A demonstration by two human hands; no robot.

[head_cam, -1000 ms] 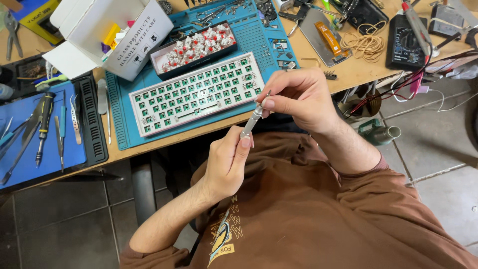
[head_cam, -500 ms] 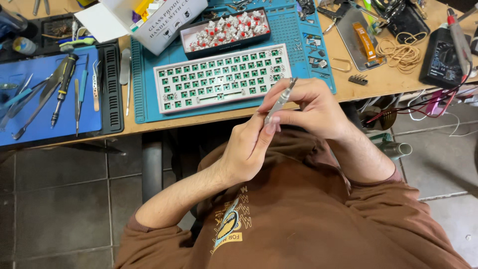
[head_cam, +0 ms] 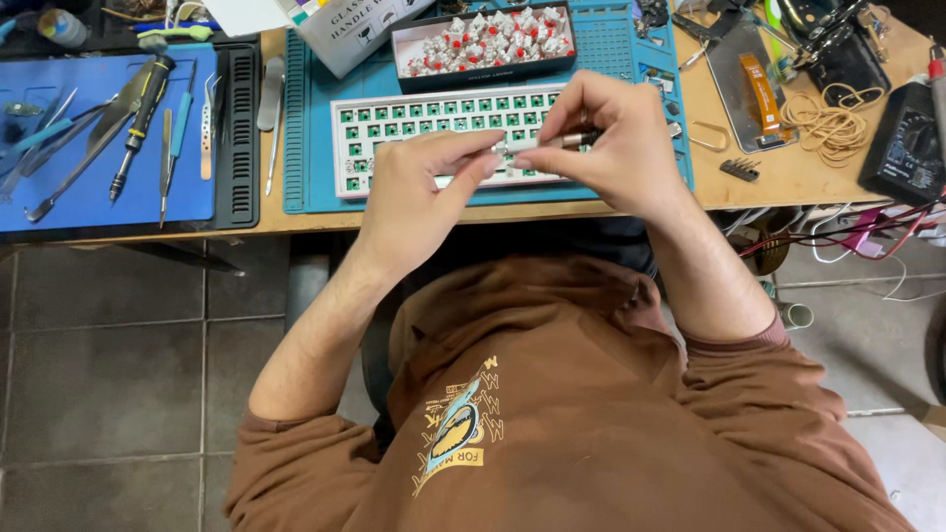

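A slim metal tool (head_cam: 558, 142) is being pinched between the left hand (head_cam: 419, 187) and the right hand (head_cam: 611, 138) above the keyboard plate (head_cam: 424, 123). Its tip is being hidden by fingers, and the switch box (head_cam: 483, 44) at 12 o'clock is being cropped.

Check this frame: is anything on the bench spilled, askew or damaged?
Nothing is spilled or visibly broken. The keyboard plate lies slightly skewed on the teal mat, and loose cables hang off the table's right edge.
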